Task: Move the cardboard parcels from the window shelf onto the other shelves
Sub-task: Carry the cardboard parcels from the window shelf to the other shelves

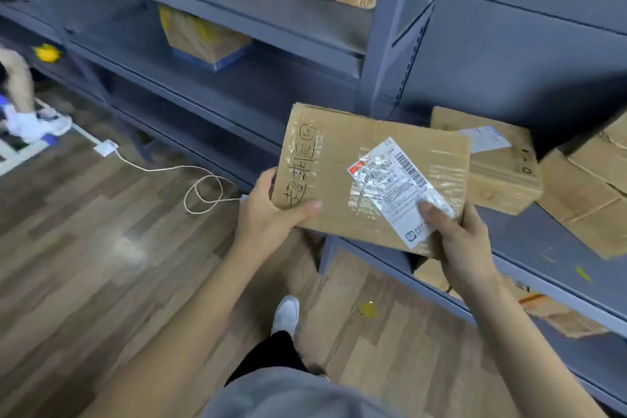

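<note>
Cardboard parcel (369, 176), flat and taped, with a white shipping label (397, 190) and handwriting along its left edge, is held in the air in front of the grey shelf (529, 234). Left hand (268, 214) grips its near left corner, thumb on top; right hand (464, 241) clasps the near right corner, thumb on the label. More parcels (502, 166) lie on the shelf just behind.

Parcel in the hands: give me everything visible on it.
The flat brown cardboard parcel is sealed with clear tape, with handwritten black characters along its left end and a white barcode label taped down, crinkled. Held roughly level, in front of the shelf, left hand at its left edge, right hand at its near right corner, thumb on the label.
</note>
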Tool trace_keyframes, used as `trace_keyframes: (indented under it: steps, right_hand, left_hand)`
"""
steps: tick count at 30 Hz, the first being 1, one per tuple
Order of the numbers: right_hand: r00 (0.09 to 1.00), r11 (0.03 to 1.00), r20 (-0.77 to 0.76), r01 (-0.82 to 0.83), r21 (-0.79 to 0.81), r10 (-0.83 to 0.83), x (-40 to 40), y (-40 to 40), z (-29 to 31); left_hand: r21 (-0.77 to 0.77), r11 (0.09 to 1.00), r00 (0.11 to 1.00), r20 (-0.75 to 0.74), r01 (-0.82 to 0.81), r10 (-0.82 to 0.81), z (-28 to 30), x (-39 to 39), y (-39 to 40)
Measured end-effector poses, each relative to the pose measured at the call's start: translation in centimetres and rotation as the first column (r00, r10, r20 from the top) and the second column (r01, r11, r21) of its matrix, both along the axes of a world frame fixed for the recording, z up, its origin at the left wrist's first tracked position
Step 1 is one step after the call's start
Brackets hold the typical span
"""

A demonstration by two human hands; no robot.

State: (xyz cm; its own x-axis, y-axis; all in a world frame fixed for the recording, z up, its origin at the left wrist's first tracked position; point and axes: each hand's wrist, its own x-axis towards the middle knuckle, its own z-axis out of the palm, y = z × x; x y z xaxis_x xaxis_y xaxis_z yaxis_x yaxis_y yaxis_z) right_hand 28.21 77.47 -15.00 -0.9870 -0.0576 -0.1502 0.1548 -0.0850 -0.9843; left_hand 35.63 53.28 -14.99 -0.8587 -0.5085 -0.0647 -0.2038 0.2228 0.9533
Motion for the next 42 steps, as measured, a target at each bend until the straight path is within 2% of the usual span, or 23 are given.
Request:
trace_keyframes:
  steps: [5,12,20,32,42]
  right_hand:
    - [0.972,0.972,-0.028,-0.235,0.000,0.235,0.3,-6.4,1.2]
    - [0.901,0.912,-0.150,-0.410,0.012,0.407,-2.3,-16.7,5.8]
    - [0.832,0.872,-0.290,-0.489,0.021,0.473,-5.6,-29.5,10.6]
    - [0.786,0.843,-0.354,-0.538,0.009,0.506,-8.5,-45.3,12.0]
    - [0.754,0.843,-0.440,-0.539,0.012,0.488,-17.0,-58.2,12.8]
  left_hand:
    - [0.029,0.977,0.976,-0.041,-0.212,0.213,1.9,3.3,-5.5]
    - [0.024,0.918,0.892,-0.229,-0.396,0.390,6.5,4.3,-14.4]
    - [0.039,0.920,0.869,-0.316,-0.390,0.382,8.9,2.7,-25.7]
    - [0.065,0.925,0.858,-0.354,-0.374,0.372,9.9,0.5,-40.7]
    - [0.061,0.920,0.832,-0.407,-0.386,0.376,10.8,-8.8,-53.5]
